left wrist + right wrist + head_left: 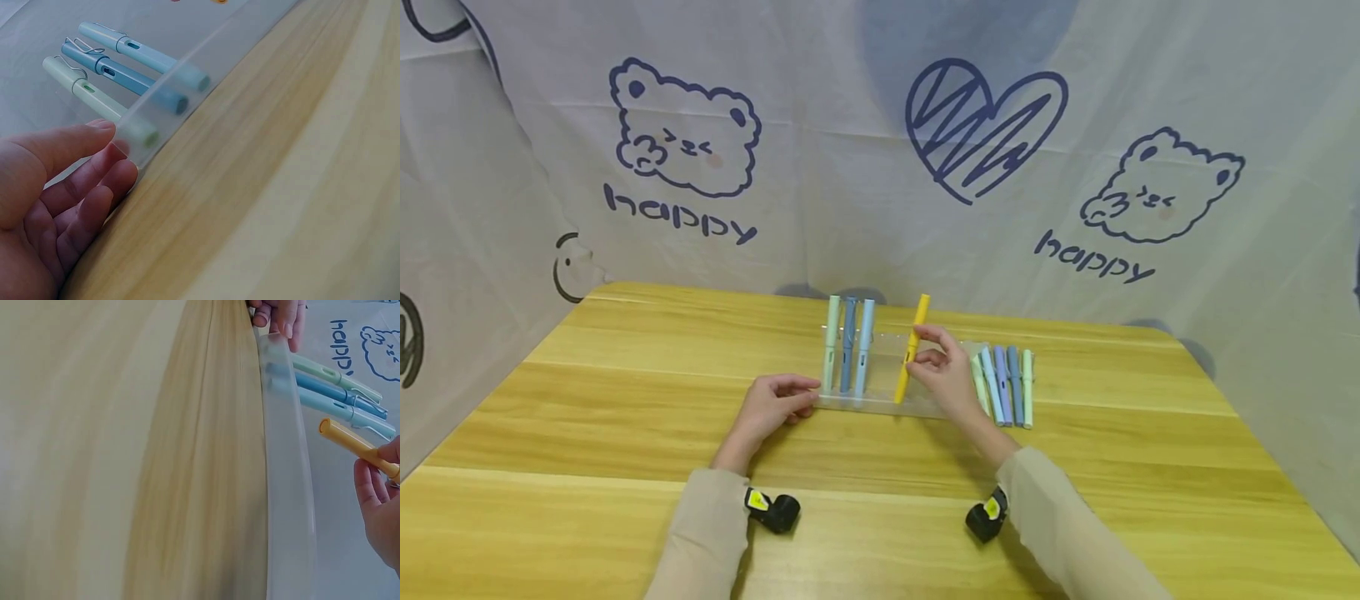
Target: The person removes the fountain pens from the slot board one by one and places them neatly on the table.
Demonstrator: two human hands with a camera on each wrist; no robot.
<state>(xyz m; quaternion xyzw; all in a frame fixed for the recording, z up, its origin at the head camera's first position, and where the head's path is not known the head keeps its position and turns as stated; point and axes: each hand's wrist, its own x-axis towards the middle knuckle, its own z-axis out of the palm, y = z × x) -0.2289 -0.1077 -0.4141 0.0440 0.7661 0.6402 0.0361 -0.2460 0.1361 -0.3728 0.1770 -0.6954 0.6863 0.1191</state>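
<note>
Yellow pen [912, 350] being stood in rack [880, 403], fourth in row.
Pen is pinched by right hand [942, 375], tip at rack; three pens [847, 346] already stood; five pens [1003, 385] left on desk [625, 392]; rack end touched by relaxed left hand [771, 407].

Head view set high, aimed forward and down over the wooden table [625, 400], clear pen holder [880, 406] seen at twelve o'clock, both wrist views held close at table height, holder [187, 81] shared.
</note>
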